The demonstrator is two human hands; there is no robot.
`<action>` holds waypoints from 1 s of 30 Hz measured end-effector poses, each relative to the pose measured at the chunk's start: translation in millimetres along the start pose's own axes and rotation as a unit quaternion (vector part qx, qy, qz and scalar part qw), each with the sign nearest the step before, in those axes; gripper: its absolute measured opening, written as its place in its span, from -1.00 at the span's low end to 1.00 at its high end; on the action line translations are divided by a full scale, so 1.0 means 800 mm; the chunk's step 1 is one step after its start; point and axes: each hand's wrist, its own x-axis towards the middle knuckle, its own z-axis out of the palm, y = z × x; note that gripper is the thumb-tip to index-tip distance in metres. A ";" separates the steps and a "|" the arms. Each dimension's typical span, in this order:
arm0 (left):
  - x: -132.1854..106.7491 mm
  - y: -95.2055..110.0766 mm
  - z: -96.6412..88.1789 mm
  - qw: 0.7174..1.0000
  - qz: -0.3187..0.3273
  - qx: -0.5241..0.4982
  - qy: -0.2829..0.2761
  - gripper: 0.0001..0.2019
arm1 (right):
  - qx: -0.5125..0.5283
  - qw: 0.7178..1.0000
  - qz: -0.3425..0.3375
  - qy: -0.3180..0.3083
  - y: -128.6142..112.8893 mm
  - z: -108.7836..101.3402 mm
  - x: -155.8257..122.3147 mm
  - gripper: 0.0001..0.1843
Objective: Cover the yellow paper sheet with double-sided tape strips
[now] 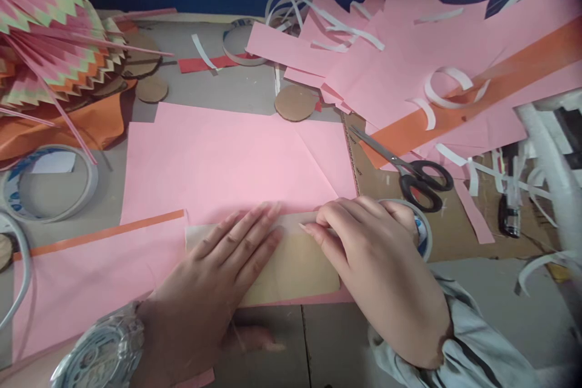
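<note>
The left hand [213, 273] hides much of the tan paper's [302, 264] left part; the right [382, 267] covers most of a tape roll [424, 233], and whether its curled fingers grip anything I cannot tell. The left fingers lie flat, free, across the paper; the right fingertips meet its upper edge. Over pink paper [227, 157], its long axis runs left-right, rising slightly rightward.

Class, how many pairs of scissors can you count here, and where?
1: the scissors lie just beyond the right hand, beside the pink paper heap. More could be hidden beneath that heap.
</note>
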 end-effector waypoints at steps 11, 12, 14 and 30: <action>-0.003 0.007 0.001 0.999 -0.031 0.026 0.019 -0.14 | -0.017 1.000 -0.007 -0.007 0.004 0.002 0.002 -0.84; -0.005 0.010 -0.001 0.998 -0.048 0.033 0.021 -0.17 | -0.017 1.000 -0.007 -0.010 0.003 0.001 0.002 -0.85; -0.011 0.014 -0.006 0.996 -0.076 0.045 0.015 -0.23 | -0.013 1.000 -0.008 -0.018 0.003 0.001 0.002 -0.87; -0.028 0.029 -0.016 0.993 0.102 0.023 -0.048 -0.38 | -0.018 1.000 -0.022 -0.008 0.001 0.004 -0.001 -0.83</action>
